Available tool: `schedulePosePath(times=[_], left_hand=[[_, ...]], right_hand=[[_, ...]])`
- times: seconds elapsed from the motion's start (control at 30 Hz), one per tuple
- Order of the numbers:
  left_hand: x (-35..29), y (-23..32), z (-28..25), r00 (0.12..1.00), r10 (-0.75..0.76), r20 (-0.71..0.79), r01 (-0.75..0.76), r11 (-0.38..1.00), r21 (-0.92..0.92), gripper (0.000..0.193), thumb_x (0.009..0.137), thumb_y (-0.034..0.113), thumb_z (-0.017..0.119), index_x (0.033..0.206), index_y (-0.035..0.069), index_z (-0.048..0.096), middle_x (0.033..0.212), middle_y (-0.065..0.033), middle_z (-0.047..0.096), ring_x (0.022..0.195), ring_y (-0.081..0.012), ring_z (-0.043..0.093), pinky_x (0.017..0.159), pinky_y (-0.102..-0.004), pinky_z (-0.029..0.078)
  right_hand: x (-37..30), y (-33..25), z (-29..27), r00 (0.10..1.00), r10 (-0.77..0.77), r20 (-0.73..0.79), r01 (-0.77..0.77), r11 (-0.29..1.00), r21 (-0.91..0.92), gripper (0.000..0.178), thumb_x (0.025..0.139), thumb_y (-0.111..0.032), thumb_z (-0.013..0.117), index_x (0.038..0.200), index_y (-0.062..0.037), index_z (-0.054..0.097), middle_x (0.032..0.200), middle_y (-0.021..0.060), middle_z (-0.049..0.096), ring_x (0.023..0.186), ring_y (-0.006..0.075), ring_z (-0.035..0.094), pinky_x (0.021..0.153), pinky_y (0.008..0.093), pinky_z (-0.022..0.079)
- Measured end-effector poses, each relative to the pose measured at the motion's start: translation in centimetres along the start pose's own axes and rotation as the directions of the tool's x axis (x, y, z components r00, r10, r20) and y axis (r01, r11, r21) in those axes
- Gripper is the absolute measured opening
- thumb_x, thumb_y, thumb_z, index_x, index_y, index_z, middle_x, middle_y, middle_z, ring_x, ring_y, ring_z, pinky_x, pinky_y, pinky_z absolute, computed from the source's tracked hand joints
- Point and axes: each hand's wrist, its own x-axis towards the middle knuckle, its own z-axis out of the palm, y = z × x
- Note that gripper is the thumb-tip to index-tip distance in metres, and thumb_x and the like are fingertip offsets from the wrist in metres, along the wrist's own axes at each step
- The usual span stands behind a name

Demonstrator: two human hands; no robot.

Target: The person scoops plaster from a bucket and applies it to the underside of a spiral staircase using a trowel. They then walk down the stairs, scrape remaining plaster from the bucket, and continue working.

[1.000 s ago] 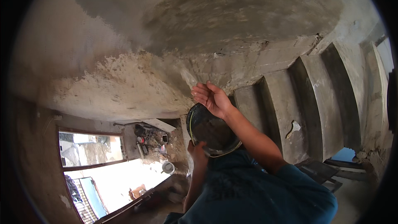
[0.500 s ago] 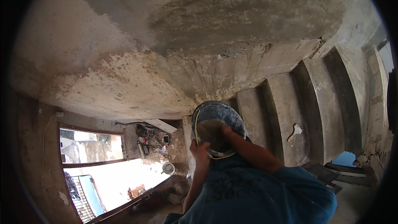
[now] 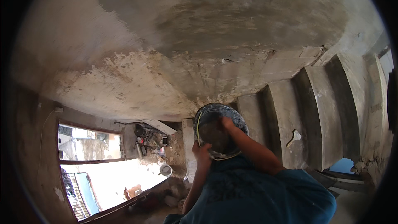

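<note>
A round black bucket (image 3: pixel 241 121), its rim smeared with grey, sits close in front of my body. Grey material shows inside it. A pale yellowish handle (image 3: pixel 197 129) curves along its left side. My left hand (image 3: pixel 202 151) is closed on the near left edge of the bucket, by the handle. My right hand (image 3: pixel 226 123) reaches down inside, its fingers curled. Whatever it grips is hidden by the hand and the dark interior.
Concrete steps (image 3: pixel 292 118) run along the right, with a pale-bladed brush or scraper (image 3: pixel 294 137) on one. A plastered wall (image 3: pixel 232 20), partly darker and damp-looking, rises ahead. At lower left are a window opening (image 3: pixel 89 143), piled clutter (image 3: pixel 145 141) and a light bucket (image 3: pixel 166 170).
The bucket appears slightly lower and further right in view. My right hand has shifted up a little toward its far side inside. My left hand keeps its hold.
</note>
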Motion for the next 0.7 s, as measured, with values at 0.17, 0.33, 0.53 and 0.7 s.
schedulePosePath(times=[0.17,0.33,0.53,0.7], left_hand=[[-0.3,0.5,0.5,0.999,0.004,0.05,-0.007,0.998,0.07,0.036,0.074,-0.006,0.068,0.11,-0.004,0.063,0.099,-0.0132,0.07,0.087,-0.0243,0.068,0.076,-0.0362,0.055],[0.2,0.2,0.6,1.0,-0.006,0.0,0.006,1.0,-0.003,0.037,0.073,-0.007,0.068,0.11,-0.004,0.063,0.099,-0.0134,0.07,0.088,-0.0247,0.068,0.078,-0.037,0.056],[1.0,0.1,0.3,0.998,-0.008,-0.063,0.011,0.999,0.04,0.041,0.072,-0.008,0.068,0.112,-0.004,0.064,0.102,-0.0137,0.07,0.09,-0.0264,0.069,0.077,-0.0381,0.057],[0.9,0.4,0.8,0.999,0.007,-0.034,-0.006,1.0,0.027,0.04,0.073,-0.008,0.067,0.112,-0.004,0.064,0.103,-0.013,0.071,0.091,-0.0258,0.069,0.079,-0.0369,0.056]], right_hand=[[4.3,7.3,-2.9,0.987,0.144,-0.069,-0.144,0.99,0.003,0.041,0.11,-0.026,0.044,0.137,0.0004,0.06,0.124,0.0167,0.069,0.11,0.0312,0.066,0.099,0.0406,0.053],[-2.2,-1.1,1.3,0.972,0.137,0.191,-0.234,0.648,0.725,0.046,0.112,-0.03,0.043,0.145,-0.0005,0.053,0.135,0.0178,0.066,0.127,0.0333,0.063,0.109,0.0428,0.05],[-7.9,-13.4,4.7,0.826,-0.463,0.321,0.111,0.693,0.713,0.038,0.111,-0.026,0.045,0.135,0.0007,0.057,0.129,0.0147,0.069,0.111,0.0259,0.069,0.102,0.0403,0.056],[-0.2,-2.8,0.6,0.998,-0.065,-0.012,0.065,0.998,-0.017,0.033,0.107,-0.026,0.052,0.118,-0.0019,0.072,0.107,0.0121,0.074,0.089,0.0252,0.071,0.083,0.039,0.058]])
